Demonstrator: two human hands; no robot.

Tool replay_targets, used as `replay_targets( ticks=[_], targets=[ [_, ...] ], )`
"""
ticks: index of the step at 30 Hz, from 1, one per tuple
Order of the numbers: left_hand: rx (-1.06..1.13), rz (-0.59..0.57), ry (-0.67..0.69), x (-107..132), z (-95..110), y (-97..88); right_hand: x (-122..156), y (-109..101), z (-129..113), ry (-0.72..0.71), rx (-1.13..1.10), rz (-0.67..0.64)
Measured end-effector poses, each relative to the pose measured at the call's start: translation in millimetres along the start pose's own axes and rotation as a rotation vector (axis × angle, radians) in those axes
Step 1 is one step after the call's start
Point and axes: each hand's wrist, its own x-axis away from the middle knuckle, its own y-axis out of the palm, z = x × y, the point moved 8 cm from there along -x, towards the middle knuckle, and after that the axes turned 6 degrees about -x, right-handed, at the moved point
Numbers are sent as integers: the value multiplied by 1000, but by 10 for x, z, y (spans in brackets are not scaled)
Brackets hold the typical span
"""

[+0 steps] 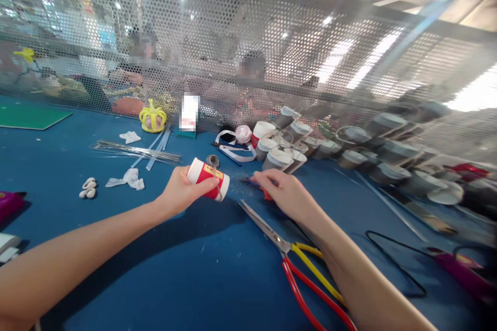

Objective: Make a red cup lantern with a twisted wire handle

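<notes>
The red and white paper cup (208, 179) lies on its side in the air, just above the blue table (186, 274), and the left hand (179, 192) holds it with the fingers closed around its body. A thin wire handle hangs at the cup's open end. Just beside it, the right hand (285, 194) rests low on the table with the fingers curled over a small tool with a red part (266, 195); how firmly it is gripped I cannot tell. Between the right forearm and the cup lie scissors (295, 258) with red and yellow handles, blades pointing to the cup. Behind the hands stands a pile of paper cups (295, 150), many fallen over. Further left are thin metal rods (135, 151), a yellow crown (152, 118) and white shells (87, 188). A perforated metal screen (272, 51) closes the table's far side.
</notes>
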Motion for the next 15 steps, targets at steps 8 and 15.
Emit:
replay_targets(
  ticks=[8, 15],
  targets=[
    [-654, -122, 621, 239, 377, 179, 63, 507, -574, -151, -173, -268],
    [-815, -174, 739, 320, 455, 286, 109, 537, -453, -126, -291, -189]
  ],
)
